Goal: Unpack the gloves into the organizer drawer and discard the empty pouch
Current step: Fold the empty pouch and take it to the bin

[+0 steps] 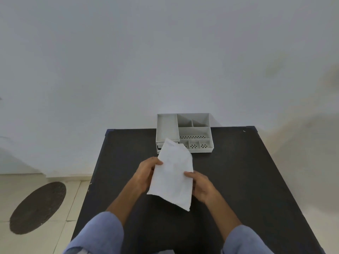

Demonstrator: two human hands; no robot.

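Observation:
A white paper pouch [172, 175] is held up over the middle of the dark table [238, 180], tilted with its top end away from me. My left hand [146, 173] grips its left edge and my right hand [200, 186] grips its right edge. Behind it, at the table's far edge, stands a light grey organizer [194, 132] with several open compartments on top. The pouch's top end covers most of the organizer's lower left front, where part of a drawer [159, 145] shows. No gloves are visible.
A white wall rises right behind the table. To the left is a tiled floor with a dark oval mat [37, 208]. My blue sleeves [99, 233] are at the bottom of the view.

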